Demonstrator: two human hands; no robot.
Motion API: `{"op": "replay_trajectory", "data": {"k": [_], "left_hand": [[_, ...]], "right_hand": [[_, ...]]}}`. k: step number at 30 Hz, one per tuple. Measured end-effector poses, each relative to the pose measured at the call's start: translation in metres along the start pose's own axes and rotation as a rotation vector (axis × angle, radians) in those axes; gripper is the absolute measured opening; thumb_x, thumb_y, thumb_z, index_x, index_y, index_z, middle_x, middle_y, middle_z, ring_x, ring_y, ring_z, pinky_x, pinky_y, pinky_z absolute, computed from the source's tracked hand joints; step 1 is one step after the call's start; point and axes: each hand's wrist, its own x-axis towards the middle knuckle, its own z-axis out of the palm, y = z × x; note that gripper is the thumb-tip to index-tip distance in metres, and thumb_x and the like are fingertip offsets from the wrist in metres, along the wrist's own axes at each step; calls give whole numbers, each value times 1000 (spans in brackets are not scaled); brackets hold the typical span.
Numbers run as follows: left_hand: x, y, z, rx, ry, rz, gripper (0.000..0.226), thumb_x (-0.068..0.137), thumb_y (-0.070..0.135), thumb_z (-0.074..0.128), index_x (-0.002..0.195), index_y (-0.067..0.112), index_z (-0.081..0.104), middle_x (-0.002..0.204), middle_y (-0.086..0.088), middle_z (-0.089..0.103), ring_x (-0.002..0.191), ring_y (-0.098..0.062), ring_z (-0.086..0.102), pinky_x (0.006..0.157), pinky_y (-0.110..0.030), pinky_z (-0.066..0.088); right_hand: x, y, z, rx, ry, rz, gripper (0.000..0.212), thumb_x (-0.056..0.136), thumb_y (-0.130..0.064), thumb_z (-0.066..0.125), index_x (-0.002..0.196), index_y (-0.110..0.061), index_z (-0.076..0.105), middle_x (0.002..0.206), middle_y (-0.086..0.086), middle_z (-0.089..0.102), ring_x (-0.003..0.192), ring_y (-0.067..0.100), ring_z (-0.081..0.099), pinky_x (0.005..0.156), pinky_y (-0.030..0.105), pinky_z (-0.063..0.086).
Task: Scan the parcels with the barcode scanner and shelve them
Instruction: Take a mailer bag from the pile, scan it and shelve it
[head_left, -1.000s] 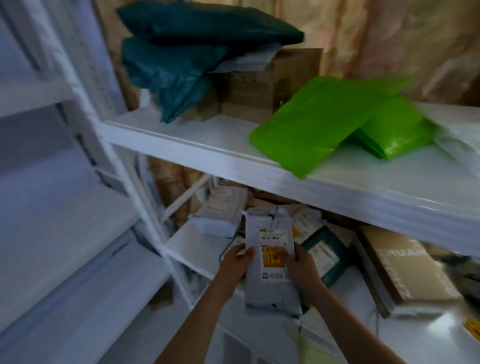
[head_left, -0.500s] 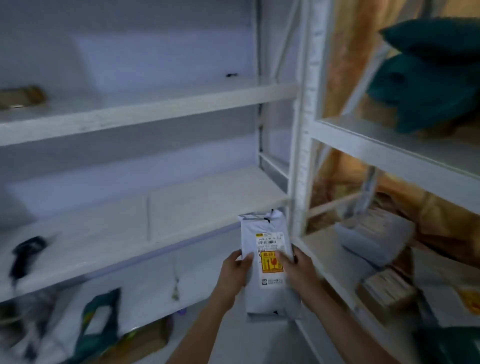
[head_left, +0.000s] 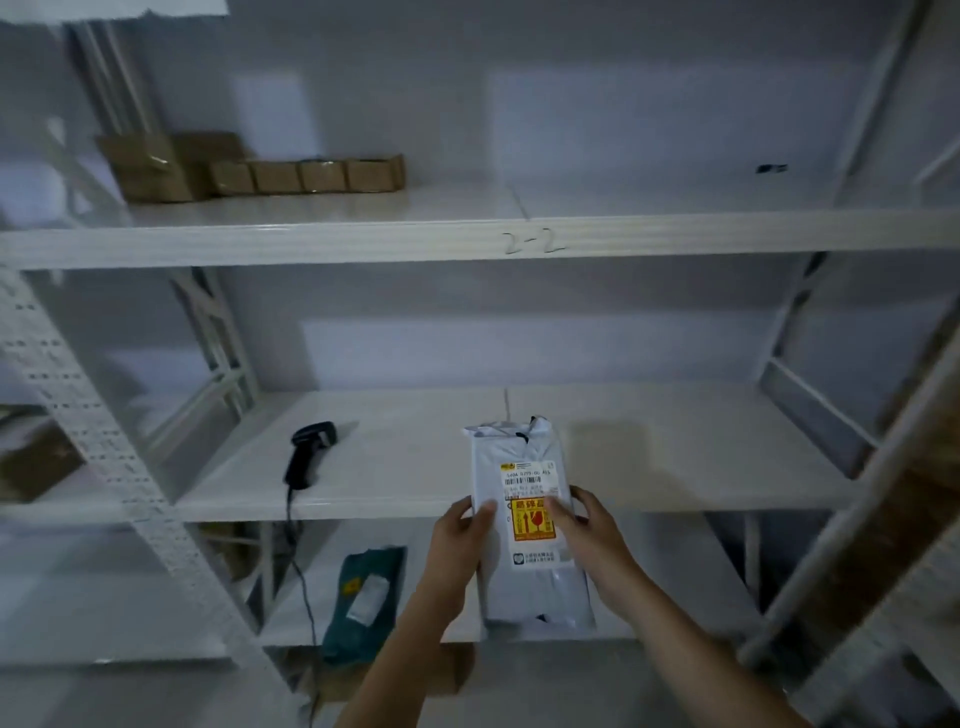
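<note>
Two hands, the left hand (head_left: 460, 525) and right hand (head_left: 589, 525), grasp a grey parcel (head_left: 530, 519) by its sides over the middle shelf (head_left: 675, 452). Its label bears a barcode and a yellow-red fragile sticker. The shelf above (head_left: 311, 241) reads "2-2". The barcode scanner (head_left: 306, 454) lies to the left.

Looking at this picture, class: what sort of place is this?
Probably a parcel storeroom or small warehouse: white metal shelving marked "2-2", a barcode scanner lying on a shelf, and a labelled grey parcel held in both hands.
</note>
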Motion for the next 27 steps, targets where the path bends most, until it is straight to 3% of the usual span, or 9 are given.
{"op": "replay_trajectory", "data": {"k": [8, 12, 17, 22, 25, 27], "left_hand": [[59, 12, -112, -57, 145, -7, 32, 92, 35, 63, 118, 15, 64, 101, -6, 75, 93, -25, 73, 86, -49, 58], [94, 15, -146, -106, 191, -22, 23, 95, 28, 59, 113, 16, 65, 97, -7, 76, 88, -24, 74, 79, -43, 60], [151, 17, -178, -94, 207, -40, 17, 95, 26, 60, 108, 17, 64, 97, -8, 76, 88, -25, 74, 79, -42, 60], [215, 19, -206, -15, 219, -136, 38, 91, 38, 64, 119, 13, 60, 107, -10, 73, 95, -26, 72, 85, -49, 58], [248, 24, -222, 64, 204, -145, 35, 95, 44, 55, 112, 15, 65, 103, -5, 73, 96, -24, 71, 81, -40, 60], [270, 18, -238, 212, 307, -142, 33, 99, 41, 48, 112, 16, 65, 103, -5, 71, 98, -29, 68, 82, -39, 58]], "right_hand": [[76, -13, 116, -84, -178, 32, 32, 93, -34, 66, 123, -28, 55, 103, -1, 75, 83, 13, 75, 66, 29, 59], [118, -11, 160, -92, -218, 43, 31, 93, -33, 65, 122, -29, 54, 101, 1, 75, 81, 14, 75, 64, 29, 60], [184, 1, 200, -48, -295, 91, 38, 89, -36, 70, 122, -29, 54, 106, 1, 74, 88, 18, 75, 81, 43, 61], [248, 5, 228, -50, -322, 114, 52, 84, -28, 77, 128, -19, 52, 108, 4, 74, 88, 19, 75, 83, 44, 61], [283, 4, 244, -67, -300, 114, 52, 83, -28, 77, 128, -19, 52, 106, 6, 74, 87, 20, 75, 81, 43, 61], [302, 5, 253, -100, -280, 116, 50, 83, -29, 78, 125, -20, 53, 105, 5, 74, 85, 19, 75, 78, 38, 62]]}}
